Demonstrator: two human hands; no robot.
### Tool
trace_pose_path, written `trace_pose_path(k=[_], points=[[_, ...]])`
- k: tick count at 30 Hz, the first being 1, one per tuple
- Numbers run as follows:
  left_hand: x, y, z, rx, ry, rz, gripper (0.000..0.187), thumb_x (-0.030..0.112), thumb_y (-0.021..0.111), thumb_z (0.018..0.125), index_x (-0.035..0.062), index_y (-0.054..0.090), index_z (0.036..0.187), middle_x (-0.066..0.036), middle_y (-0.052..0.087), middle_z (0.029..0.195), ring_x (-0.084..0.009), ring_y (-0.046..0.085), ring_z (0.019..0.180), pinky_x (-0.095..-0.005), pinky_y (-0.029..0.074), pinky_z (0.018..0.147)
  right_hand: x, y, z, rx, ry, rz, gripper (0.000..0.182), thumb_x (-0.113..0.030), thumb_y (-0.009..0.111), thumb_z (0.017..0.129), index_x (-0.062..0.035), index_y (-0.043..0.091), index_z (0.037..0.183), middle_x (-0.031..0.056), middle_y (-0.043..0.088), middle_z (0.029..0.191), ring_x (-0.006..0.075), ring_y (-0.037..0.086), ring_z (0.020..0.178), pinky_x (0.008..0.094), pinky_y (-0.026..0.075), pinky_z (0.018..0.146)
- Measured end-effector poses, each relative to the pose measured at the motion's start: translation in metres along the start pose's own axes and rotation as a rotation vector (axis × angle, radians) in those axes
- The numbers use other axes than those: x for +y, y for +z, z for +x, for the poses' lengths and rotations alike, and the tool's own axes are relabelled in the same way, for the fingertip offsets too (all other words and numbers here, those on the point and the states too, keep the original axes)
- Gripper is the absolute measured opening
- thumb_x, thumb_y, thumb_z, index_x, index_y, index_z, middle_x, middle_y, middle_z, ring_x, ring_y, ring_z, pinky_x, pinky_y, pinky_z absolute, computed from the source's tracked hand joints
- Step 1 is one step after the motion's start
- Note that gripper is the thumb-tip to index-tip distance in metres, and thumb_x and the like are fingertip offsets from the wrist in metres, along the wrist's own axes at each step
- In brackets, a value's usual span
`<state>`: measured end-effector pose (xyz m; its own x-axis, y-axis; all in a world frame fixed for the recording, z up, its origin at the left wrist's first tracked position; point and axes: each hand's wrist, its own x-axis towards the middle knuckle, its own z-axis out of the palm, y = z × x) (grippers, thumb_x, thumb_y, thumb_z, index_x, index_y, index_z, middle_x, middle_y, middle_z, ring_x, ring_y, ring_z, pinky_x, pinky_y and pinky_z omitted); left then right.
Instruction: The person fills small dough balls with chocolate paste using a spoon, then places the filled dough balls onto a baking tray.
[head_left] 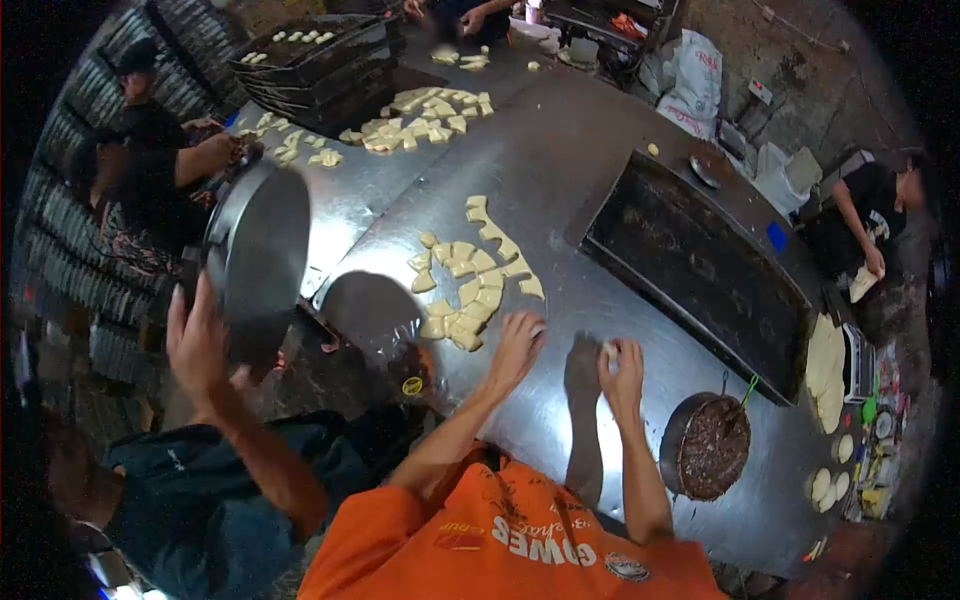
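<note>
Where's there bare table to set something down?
The widest bare patch of table lies between the cut dough and the long dark tray. It's crowded far left, where dough pieces lie beside stacked trays, and at right, around the bowl and flat dough.

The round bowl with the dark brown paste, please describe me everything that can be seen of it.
The round, dark metal-looking bowl stands on the shiny grey metal table, to the right of the person's left hand, which does not touch it. It holds thick, lumpy, glossy dark brown paste. A thin tool with a bright green handle leans at its far right rim. Its underside is hidden.
</note>
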<state>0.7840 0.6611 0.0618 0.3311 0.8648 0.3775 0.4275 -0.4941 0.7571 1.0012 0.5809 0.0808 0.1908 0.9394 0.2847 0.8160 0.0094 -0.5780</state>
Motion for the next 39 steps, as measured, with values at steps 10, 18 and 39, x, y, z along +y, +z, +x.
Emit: trace_pose_path(k=[10,18,39], points=[[-0.003,-0.062,-0.049,0.106,-0.421,0.656,0.047,0.013,0.071,0.084,0.0007,0.051,0.126,-0.025,0.048,0.126,-0.0426,0.049,0.112,-0.0482,0.041,0.097,-0.076,0.102,0.039,-0.331,-0.213,0.027,0.030,-0.004,0.060,0.082,0.0048,0.056,0.110,0.0226,0.055,0.113,0.0416,0.051,0.109,0.0479,0.046,0.094],[-0.020,-0.054,-0.059,0.078,-0.361,0.682,0.027,0.018,0.068,0.085,0.0069,0.060,0.109,-0.014,0.058,0.113,-0.0367,0.048,0.112,-0.0523,0.035,0.099,-0.066,0.097,0.016,-0.258,-0.182,0.116,0.030,-0.004,0.060,0.084,0.0020,0.053,0.112,0.0200,0.054,0.107,0.0386,0.052,0.102,0.0438,0.052,0.082],[0.029,-0.023,-0.113,-0.242,-0.175,-0.039,0.012,0.010,0.060,0.089,0.0023,0.056,0.097,-0.017,0.059,0.089,-0.0331,0.057,0.081,-0.0429,0.047,0.071,-0.034,0.021,-0.178,0.032,-0.275,-0.045,0.012,-0.001,0.062,0.085,0.0032,0.057,0.095,0.0184,0.055,0.092,0.0327,0.051,0.081,0.0455,0.041,0.078]])
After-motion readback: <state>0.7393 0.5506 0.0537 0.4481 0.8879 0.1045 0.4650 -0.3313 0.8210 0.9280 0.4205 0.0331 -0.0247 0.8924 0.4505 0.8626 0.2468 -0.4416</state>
